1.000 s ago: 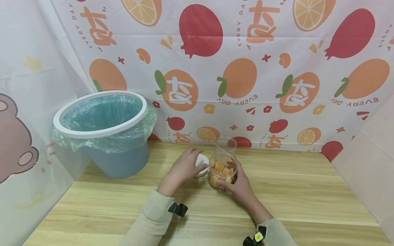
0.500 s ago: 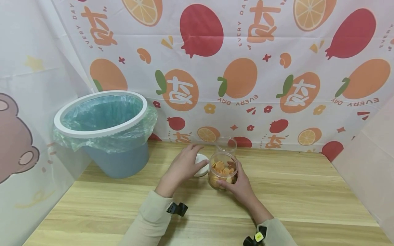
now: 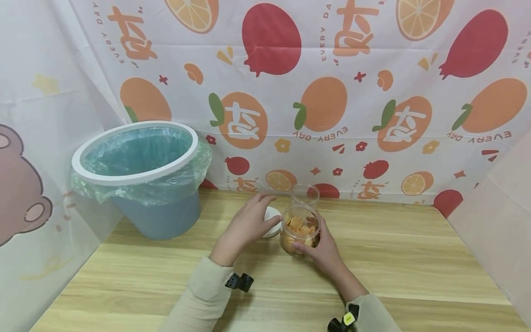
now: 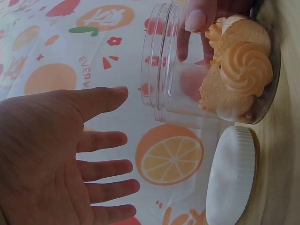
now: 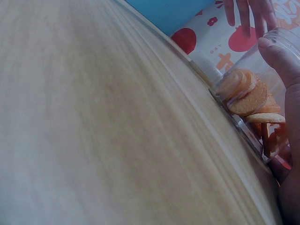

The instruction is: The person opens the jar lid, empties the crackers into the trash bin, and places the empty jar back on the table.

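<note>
A clear jar (image 3: pixel 298 230) of piped, swirled cookies (image 4: pixel 246 68) stands upright on the table with its mouth uncovered. My right hand (image 3: pixel 325 251) grips it from the right side, thumb in front and fingers round the back. My left hand (image 3: pixel 246 223) hovers just left of the jar with nothing in it; the left wrist view shows its fingers spread and nearly straight. Below and beyond that hand lies a white ribbed lid (image 4: pixel 229 178) on the table, partly covered by the hand in the head view.
Another clear container (image 3: pixel 304 192) stands behind the cookie jar, close to the printed backdrop. To the left is a blue bin (image 3: pixel 166 216) with a white rim and a green plastic liner. Wooden tabletop (image 3: pixel 394 258) extends to the right and front.
Over the last second my left hand has risen very slightly beside the jar. The right hand keeps its hold, and the jar and lid stay in place.
</note>
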Available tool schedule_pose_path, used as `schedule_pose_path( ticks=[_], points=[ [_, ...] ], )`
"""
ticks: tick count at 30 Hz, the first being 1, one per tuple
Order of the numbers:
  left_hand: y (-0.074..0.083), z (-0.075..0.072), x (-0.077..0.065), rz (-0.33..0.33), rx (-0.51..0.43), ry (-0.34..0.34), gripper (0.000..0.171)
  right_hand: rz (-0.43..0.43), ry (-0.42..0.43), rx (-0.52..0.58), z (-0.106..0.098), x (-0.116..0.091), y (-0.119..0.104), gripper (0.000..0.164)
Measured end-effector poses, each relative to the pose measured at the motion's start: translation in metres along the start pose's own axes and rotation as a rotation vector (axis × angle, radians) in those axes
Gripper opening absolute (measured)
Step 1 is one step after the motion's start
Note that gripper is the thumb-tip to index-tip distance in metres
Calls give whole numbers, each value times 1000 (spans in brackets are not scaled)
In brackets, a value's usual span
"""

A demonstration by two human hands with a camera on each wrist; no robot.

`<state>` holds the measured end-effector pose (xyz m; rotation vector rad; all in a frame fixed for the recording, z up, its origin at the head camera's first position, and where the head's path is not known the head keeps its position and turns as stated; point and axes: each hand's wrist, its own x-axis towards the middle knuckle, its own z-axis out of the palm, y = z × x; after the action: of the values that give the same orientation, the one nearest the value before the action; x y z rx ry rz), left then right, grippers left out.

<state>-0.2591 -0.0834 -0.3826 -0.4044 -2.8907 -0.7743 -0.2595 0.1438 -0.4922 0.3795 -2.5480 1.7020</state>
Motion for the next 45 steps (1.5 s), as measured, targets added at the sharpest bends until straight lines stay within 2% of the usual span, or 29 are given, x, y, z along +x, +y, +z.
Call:
schedule_pose_path(
  ticks=[15,29,35,40,45],
  points=[
    [-3,3,1,-12,-2,-6,59,1,-6,13,0,1,2,99],
    [-11,-9,2,-56,-13,17,60,4,0,-2,0,2,1,99],
    [-12,-20,1,-36,-68,83,59,8,-5,7,1,2,1,100],
    [-12,-35,-2,-27,-126,149,57,6,-6,14,1,2,1,99],
    [-10,-51,-8,-19,-138,221,55,13,-10,8,0,2,1,100]
  ],
)
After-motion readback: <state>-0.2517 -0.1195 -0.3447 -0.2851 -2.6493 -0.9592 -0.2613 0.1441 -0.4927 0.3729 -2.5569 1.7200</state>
